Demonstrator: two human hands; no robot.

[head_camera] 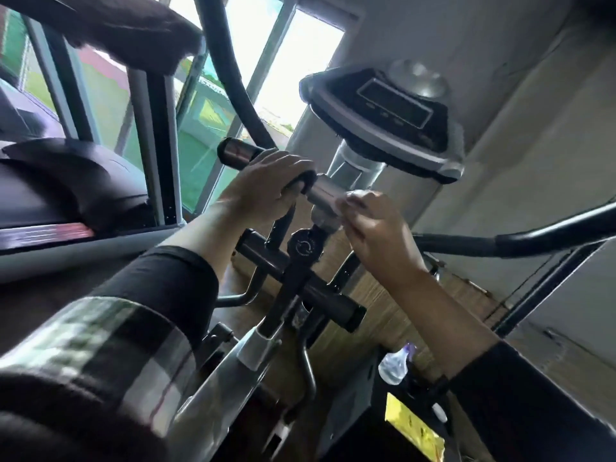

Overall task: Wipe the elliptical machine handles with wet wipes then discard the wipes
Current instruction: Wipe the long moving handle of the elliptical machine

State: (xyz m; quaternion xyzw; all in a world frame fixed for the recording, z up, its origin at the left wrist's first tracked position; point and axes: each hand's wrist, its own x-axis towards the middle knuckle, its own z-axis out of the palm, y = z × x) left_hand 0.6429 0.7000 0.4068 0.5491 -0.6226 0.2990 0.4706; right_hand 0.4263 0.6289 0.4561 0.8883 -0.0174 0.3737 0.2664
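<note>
Right now the wiping is in hand on the fixed handlebar that runs below the console, near the middle of the view. The left hand has its grip wrapped over the dark foam part of the bar, fingers curled over the top and thumb below, just inboard of the metal pulse sensor at its 10 o'clock. The right hand sits at 4 o'clock from the left one, its grip pinched on a pale wet wipe that lies pressed against the bare grey metal of the bar where it meets the centre post; the two hands are near each other but not touching. To do this step well, I would judge that the left hand should steady the bar while the right one folds the wipe round the tube and turns it, so the underside gets cleaned too, not just the top face. The foam under the left hand and the sensor at the bar's end look like ground to cover next, then the long swing handles, one at 12 o'clock and one at 3 o'clock. Motion blur hides how damp the wipe is. No bin for discarding shows. A spray bottle stands at 5 o'clock, low down.
</note>
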